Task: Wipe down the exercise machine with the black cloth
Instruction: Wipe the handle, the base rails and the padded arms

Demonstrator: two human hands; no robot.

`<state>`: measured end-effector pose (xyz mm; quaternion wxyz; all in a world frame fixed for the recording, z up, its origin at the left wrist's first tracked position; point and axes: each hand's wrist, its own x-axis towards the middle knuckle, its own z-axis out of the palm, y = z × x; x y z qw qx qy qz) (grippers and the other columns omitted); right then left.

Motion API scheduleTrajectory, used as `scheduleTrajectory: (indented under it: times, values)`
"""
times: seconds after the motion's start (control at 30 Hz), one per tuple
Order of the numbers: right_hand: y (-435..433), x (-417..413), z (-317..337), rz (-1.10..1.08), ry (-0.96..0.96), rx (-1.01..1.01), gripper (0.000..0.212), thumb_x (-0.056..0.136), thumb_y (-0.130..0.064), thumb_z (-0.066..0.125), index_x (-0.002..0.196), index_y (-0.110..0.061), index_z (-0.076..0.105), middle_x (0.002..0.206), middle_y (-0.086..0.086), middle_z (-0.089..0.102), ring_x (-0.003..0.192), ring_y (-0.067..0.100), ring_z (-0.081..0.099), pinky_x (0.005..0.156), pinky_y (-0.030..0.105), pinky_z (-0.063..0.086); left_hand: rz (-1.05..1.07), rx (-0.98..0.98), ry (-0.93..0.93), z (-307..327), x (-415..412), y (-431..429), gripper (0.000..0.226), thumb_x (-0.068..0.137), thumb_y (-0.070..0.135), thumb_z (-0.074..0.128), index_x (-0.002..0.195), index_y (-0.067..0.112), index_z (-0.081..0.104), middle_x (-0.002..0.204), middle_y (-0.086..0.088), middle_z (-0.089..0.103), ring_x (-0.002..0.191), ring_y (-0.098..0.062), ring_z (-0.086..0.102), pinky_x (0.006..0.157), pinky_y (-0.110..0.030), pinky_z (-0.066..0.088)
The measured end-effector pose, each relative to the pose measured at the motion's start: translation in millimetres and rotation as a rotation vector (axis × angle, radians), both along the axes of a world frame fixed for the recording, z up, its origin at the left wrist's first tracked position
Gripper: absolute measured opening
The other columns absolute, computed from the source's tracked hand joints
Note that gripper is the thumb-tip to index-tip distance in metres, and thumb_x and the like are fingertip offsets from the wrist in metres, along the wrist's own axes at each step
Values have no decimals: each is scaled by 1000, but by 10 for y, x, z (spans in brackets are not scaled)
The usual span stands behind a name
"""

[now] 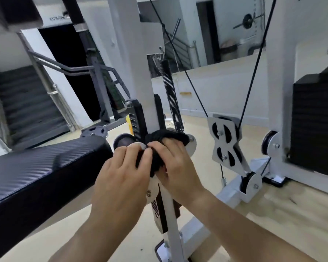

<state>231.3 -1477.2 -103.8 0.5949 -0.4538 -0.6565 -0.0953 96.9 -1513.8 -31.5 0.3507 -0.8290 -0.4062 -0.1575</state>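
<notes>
Black vinyl seat pad [36, 163], far left. My left hand [121, 174]: fingertips pinching the black cloth [167, 138]. Cloth: bunched at the foot of the machine's white upright [138, 72], touching and just ahead of both hands. My right hand [175, 167]: curled over it, covering more; the upright's length runs vertically.

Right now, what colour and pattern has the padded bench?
Black, with fine diagonal ribbing; the padded bench shows best in the head view.

We see a pale wooden floor [292, 214] near us and white walls [206, 95] beyond. At far left is a dark staircase [27, 110] with a metal handrail [53, 91], and a wide mirror [231, 25] at far right.
</notes>
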Motion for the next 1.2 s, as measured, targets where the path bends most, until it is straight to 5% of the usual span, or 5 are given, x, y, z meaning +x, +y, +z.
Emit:
scheduleTrajectory:
  times: [0.47,0.67,0.9,1.03,1.2]
  values:
    - [-2,202,51,-195,-72,-116,48,70,0,78,113,-9,61,114,8,61,100,26,56,88,32,49,-94,-10,-45,-48,160,367,20,77,3,64,97,6,61,102,-18,64,106,-38,57,103,-47,43]
    - [166,896,6,-361,324,-550,16,82,-3,56,75,-13,67,75,0,66,75,26,61,56,15,43,-9,-133,-118,-25,93,273,73,36,8,90,106,4,69,114,-26,63,107,-43,60,91,-47,51]
    - [-60,149,234,-106,29,-78,47,80,-2,67,123,-21,58,120,-9,58,112,11,45,98,17,37,-86,15,-201,-199,129,362,35,84,-2,39,111,0,62,125,-32,55,119,-47,50,110,-55,34]
    - [-11,328,89,-197,36,-204,58,82,1,65,133,-22,54,119,-7,58,114,19,49,100,36,43,-184,27,-236,-314,-6,358,44,84,-2,30,113,4,64,139,-27,48,132,-42,43,114,-52,27]
    - [-98,250,392,-78,250,-273,62,81,-1,67,127,-39,50,115,-14,62,102,2,57,81,8,43,-259,-4,-314,-259,69,307,39,78,1,39,110,8,60,130,-23,54,124,-43,48,113,-52,30]
